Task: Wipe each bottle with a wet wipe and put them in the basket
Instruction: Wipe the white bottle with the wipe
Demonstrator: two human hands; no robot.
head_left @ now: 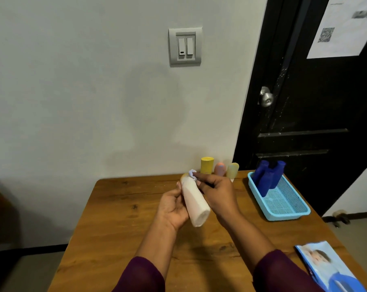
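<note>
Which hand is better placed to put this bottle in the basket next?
Probably left: the left hand grips the bottle, the right hand pinches the wipe, though the basket lies rightward.

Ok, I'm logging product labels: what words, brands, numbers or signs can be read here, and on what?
Nothing is legible.
Sheet on the door: printed lines and a QR code, blurred.
Wipes pack: a picture, no words readable.
White bottle, blue bottles: no readable label.

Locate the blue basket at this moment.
Head view: the blue basket sits on the table, right side, near the black door, holding two dark blue bottles at its far end.
</note>
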